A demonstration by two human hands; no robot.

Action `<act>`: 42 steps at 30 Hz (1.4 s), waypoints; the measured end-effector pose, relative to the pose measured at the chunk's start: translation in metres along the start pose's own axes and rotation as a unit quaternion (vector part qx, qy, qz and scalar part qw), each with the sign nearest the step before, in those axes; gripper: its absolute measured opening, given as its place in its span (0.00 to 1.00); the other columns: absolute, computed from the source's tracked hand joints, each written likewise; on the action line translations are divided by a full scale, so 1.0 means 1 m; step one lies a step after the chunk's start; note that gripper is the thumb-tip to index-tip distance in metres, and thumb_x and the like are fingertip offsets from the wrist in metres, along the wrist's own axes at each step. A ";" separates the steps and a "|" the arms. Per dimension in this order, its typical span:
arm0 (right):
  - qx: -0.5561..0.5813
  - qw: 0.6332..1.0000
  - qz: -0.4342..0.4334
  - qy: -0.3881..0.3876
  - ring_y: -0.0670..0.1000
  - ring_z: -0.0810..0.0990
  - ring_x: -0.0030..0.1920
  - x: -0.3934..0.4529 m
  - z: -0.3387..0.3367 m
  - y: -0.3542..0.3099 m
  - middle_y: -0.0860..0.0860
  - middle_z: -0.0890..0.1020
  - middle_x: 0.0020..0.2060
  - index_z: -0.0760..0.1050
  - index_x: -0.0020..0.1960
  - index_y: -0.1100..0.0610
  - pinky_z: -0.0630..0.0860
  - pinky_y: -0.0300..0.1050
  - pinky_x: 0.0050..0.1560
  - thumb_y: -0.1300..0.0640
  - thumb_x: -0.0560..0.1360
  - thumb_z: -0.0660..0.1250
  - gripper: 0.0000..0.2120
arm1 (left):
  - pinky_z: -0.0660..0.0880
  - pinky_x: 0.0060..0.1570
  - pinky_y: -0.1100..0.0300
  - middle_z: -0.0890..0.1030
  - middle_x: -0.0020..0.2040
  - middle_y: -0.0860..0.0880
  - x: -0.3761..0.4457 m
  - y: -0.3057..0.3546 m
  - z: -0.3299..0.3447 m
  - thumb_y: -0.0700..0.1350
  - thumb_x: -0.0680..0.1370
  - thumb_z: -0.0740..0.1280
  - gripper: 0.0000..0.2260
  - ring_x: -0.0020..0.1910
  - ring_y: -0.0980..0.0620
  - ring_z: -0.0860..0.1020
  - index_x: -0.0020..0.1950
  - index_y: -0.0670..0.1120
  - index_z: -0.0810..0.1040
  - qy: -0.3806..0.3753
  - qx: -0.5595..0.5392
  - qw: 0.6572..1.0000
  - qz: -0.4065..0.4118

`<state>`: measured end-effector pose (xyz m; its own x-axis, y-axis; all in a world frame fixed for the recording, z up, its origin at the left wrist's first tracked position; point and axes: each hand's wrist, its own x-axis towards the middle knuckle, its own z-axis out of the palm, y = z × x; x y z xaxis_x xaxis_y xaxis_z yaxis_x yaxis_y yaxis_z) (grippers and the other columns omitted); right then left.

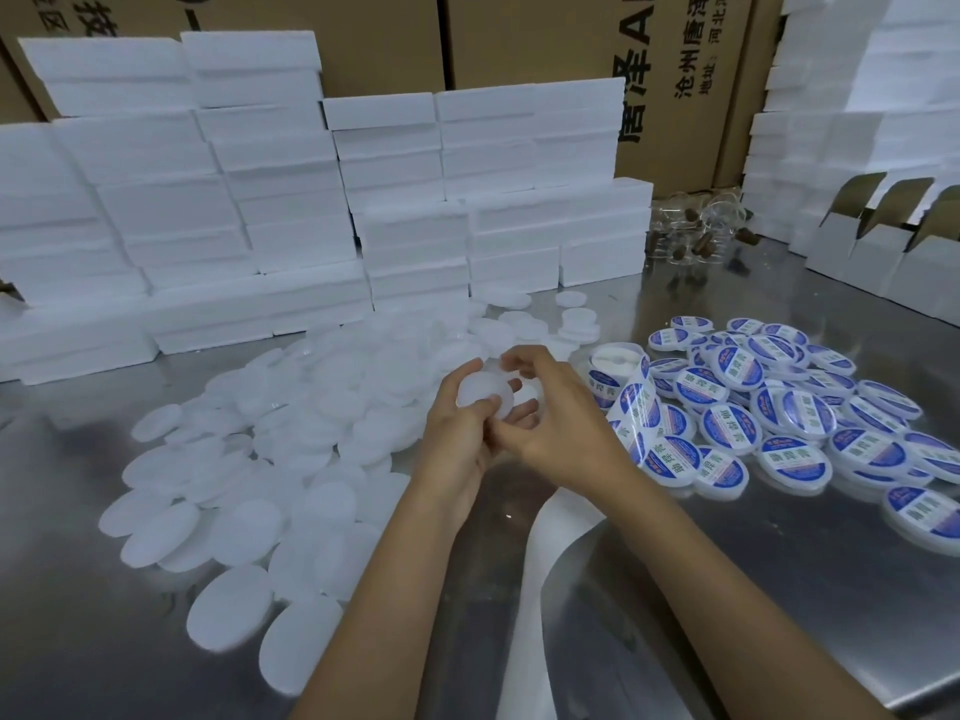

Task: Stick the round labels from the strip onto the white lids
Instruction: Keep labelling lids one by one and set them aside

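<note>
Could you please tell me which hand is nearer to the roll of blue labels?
The right hand. It sits just left of the label roll, almost beside its hanging strip. The left hand, gripping a plain white lid, lies farther left, beyond the right hand.

Surface [727, 589]: brushed metal, dull sheen with soft reflections. Lids [234, 517]: white, matt, faintly translucent plastic. Labels [727, 428]: glossy printed film, blue and white, catching highlights. Strip [550, 537]: smooth white backing paper. Blocks [166, 200]: white foam, grainy and matt. Cartons [545, 39]: brown cardboard, matt, printed black.
</note>
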<state>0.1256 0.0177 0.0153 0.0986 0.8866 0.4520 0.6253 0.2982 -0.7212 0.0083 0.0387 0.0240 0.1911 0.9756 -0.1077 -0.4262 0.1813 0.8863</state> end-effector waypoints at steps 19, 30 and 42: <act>-0.176 0.982 0.050 -0.044 0.53 0.79 0.49 -0.058 -0.012 0.009 0.49 0.82 0.48 0.75 0.58 0.53 0.73 0.47 0.49 0.53 0.76 0.64 0.11 | 0.84 0.41 0.55 0.83 0.55 0.41 0.003 -0.008 0.004 0.29 0.80 0.56 0.21 0.45 0.44 0.87 0.61 0.52 0.77 -0.005 0.130 0.991 0.028; -0.138 0.988 0.064 -0.024 0.47 0.75 0.56 -0.054 -0.016 0.016 0.46 0.80 0.53 0.77 0.57 0.52 0.71 0.39 0.53 0.60 0.74 0.69 0.13 | 0.83 0.33 0.54 0.79 0.59 0.41 0.001 -0.002 -0.006 0.33 0.81 0.55 0.20 0.39 0.51 0.87 0.63 0.56 0.71 -0.063 0.323 0.944 -0.013; -0.232 0.969 0.087 -0.013 0.50 0.73 0.55 -0.053 -0.012 0.017 0.51 0.77 0.52 0.77 0.54 0.58 0.66 0.40 0.47 0.50 0.79 0.66 0.12 | 0.80 0.32 0.55 0.82 0.53 0.41 -0.002 0.004 -0.010 0.36 0.81 0.56 0.19 0.45 0.52 0.86 0.66 0.56 0.69 -0.078 0.397 0.914 -0.024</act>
<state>0.1406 -0.0280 -0.0145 0.2177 0.9193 0.3278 0.8825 -0.0419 -0.4685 -0.0023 0.0388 0.0228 0.3428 0.9283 -0.1438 0.3508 0.0155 0.9363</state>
